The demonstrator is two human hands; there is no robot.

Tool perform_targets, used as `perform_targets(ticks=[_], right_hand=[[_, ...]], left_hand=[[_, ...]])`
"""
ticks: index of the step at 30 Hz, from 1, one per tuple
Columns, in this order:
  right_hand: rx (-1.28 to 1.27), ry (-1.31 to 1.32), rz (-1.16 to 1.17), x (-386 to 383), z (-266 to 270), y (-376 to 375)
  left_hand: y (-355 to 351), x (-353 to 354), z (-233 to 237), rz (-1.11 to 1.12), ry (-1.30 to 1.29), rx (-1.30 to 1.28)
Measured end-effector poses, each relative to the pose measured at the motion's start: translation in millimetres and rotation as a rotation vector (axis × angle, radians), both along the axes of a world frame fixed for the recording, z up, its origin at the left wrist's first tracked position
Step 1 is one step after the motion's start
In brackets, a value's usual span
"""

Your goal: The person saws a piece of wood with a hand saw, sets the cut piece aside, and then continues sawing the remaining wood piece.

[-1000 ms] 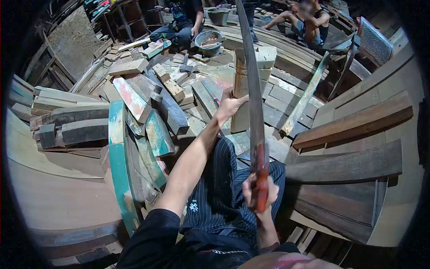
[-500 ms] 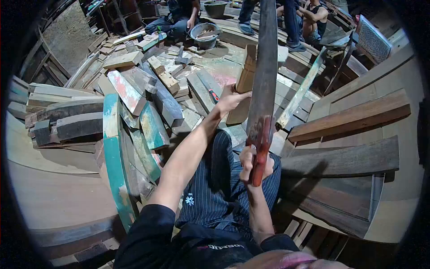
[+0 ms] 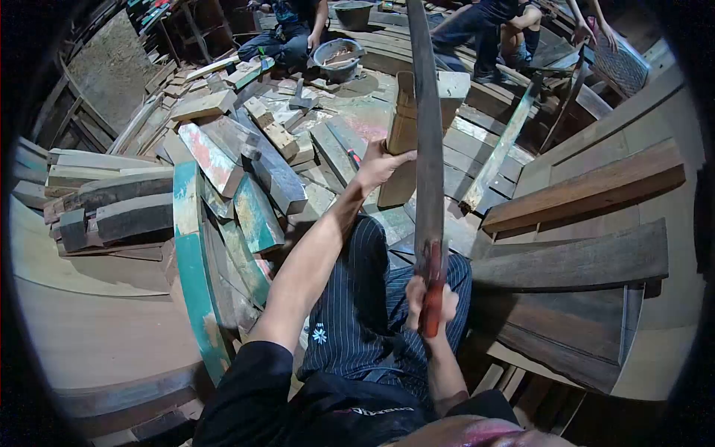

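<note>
My left hand point(image 3: 378, 165) grips the side of an upright wooden block point(image 3: 402, 127) that stands in front of my knees. My right hand point(image 3: 428, 302) is closed around the red handle of a long machete point(image 3: 424, 134). Its dark blade rises edge-on and passes just right of the block, hiding part of it. My striped trousers point(image 3: 365, 298) fill the space between my arms.
Painted planks and timber offcuts point(image 3: 238, 171) lie heaped at left. Dark boards point(image 3: 581, 261) are stacked at right. A leaning plank point(image 3: 499, 156) stands behind the block. Other people sit at the far side by a metal basin point(image 3: 339, 56). A hammer point(image 3: 298, 97) lies on the floor.
The machete came down and back toward me; the blade now shows edge-on instead of its flat side. My left hand stayed on the block.
</note>
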State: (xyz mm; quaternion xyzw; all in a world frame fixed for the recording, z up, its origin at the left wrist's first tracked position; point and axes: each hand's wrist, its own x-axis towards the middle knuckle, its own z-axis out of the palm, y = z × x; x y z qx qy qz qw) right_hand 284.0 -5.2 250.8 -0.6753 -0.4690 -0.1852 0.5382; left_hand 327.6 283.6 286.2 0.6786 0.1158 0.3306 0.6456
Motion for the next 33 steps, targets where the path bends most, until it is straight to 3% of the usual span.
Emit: perform_targets(ticks=[2, 4, 5, 8, 10, 12, 15, 16, 17, 19, 22, 26, 27, 28, 29, 31, 32, 33], right_hand=[[0.091, 0.046, 0.008, 14, 23, 31], [0.202, 0.386, 0.312, 13, 55, 42], [0.164, 0.337, 0.258, 8, 56, 37], [-0.039, 0.176, 0.109, -19, 23, -4], [-0.166, 0.165, 0.145, -43, -7, -38], [-0.182, 0.237, 0.285, -51, -16, -55], [-0.425, 0.680, 0.457, -38, 5, -50], [-0.318, 0.254, 0.182, -27, 3, -37], [-0.181, 0.147, 0.104, -17, 9, -20], [0.105, 0.181, 0.168, 5, 29, 17], [0.231, 0.437, 0.274, 7, 54, 36], [-0.302, 0.194, -0.002, -38, -15, -34], [-0.447, 0.213, -0.021, -54, -29, -54], [-0.663, 0.518, 0.164, -63, -49, -73], [-0.092, 0.324, 0.193, -72, -21, -65], [-0.497, 0.200, 0.096, -69, -2, -67], [-0.438, 0.259, 0.146, -60, 1, -60], [-0.275, 0.250, 0.162, -47, 5, -45]], left_hand=[[-8, -7, 13, 0.022, 0.032, 0.042], [5, 0, -2, -0.009, -0.086, 0.026], [6, 2, -4, 0.006, -0.162, 0.015], [5, -5, 8, 0.117, -0.025, 0.007], [11, -3, 3, 0.116, -0.039, -0.002], [7, 3, -2, 0.115, -0.164, 0.016], [-2, -2, 8, 0.019, -0.095, -0.018], [-5, -2, 13, -0.003, -0.084, -0.023], [-7, -5, 15, 0.007, 0.012, 0.024], [9, 5, -19, -0.023, 0.017, -0.010], [2, -6, -3, -0.027, -0.040, 0.019], [9, -4, 0, 0.012, -0.104, -0.018], [7, -5, 5, 0.036, -0.094, -0.005], [6, -4, 4, 0.041, -0.067, 0.003], [5, -4, 3, 0.043, -0.037, 0.014], [0, 0, 4, 0.032, -0.117, 0.017], [3, -1, 7, 0.078, 0.051, -0.022], [13, 3, -2, 0.088, 0.010, 0.031]])
